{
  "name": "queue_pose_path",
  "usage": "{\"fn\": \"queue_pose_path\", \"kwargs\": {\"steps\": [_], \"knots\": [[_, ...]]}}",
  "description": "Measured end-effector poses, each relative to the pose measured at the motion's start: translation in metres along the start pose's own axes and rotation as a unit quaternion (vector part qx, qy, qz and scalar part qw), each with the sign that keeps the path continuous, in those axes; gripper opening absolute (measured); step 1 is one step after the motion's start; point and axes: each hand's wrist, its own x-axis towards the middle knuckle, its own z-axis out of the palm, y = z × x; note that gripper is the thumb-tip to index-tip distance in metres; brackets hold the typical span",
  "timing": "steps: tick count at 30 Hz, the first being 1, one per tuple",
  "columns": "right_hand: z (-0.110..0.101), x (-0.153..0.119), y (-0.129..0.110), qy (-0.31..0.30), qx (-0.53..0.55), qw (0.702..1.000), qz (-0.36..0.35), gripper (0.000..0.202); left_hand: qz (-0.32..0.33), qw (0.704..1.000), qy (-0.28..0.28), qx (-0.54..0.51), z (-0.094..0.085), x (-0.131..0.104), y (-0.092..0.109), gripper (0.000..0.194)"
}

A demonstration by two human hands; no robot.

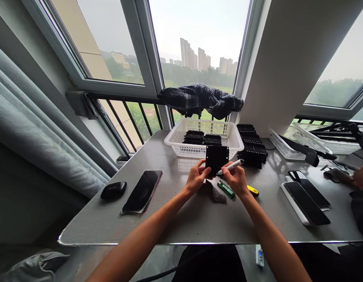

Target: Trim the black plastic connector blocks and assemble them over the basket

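Observation:
My left hand (197,177) pinches the lower left edge of a flat black plate (217,159) with small holes along its sides, held up over the table. In my right hand (235,179) is a white marker (232,166), its tip at the plate's lower right corner. Under my hands lie a green lighter (226,189), a crumpled grey cloth (218,194) and a yellow-handled tool (252,191), partly behind my right wrist. Just behind the plate stands a white plastic basket (184,150) holding black plates (194,137).
Stacked black plates (252,147) stand right of the basket. On the left lie a phone (142,191) and a black case (113,190); more phones (307,201) lie on the right. Another person's hand (362,175) is at the far right, near other white baskets (298,147).

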Motion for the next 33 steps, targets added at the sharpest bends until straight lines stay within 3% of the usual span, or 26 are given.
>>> {"fn": "queue_pose_path", "kwargs": {"steps": [5, 9, 12, 26, 33], "knots": [[0.002, -0.002, -0.003, 0.023, 0.019, 0.999, -0.026, 0.021, -0.024, 0.999, 0.020, -0.011, 0.002, -0.001, 0.004, 0.056], [0.003, -0.004, -0.011, 0.087, -0.030, 0.991, -0.092, 0.011, -0.028, 0.999, 0.016, -0.028, 0.002, 0.000, 0.002, 0.059], [0.002, -0.003, -0.011, 0.095, -0.070, 0.985, -0.125, 0.008, -0.032, 0.999, 0.012, -0.029, 0.002, 0.000, 0.001, 0.057], [0.002, -0.003, -0.006, 0.073, -0.080, 0.988, -0.107, 0.012, -0.061, 0.997, -0.011, -0.046, 0.001, -0.002, 0.003, 0.060], [-0.002, -0.003, -0.015, 0.144, -0.081, 0.975, -0.150, 0.020, -0.076, 0.995, -0.007, -0.063, 0.002, -0.002, 0.003, 0.062]]}}
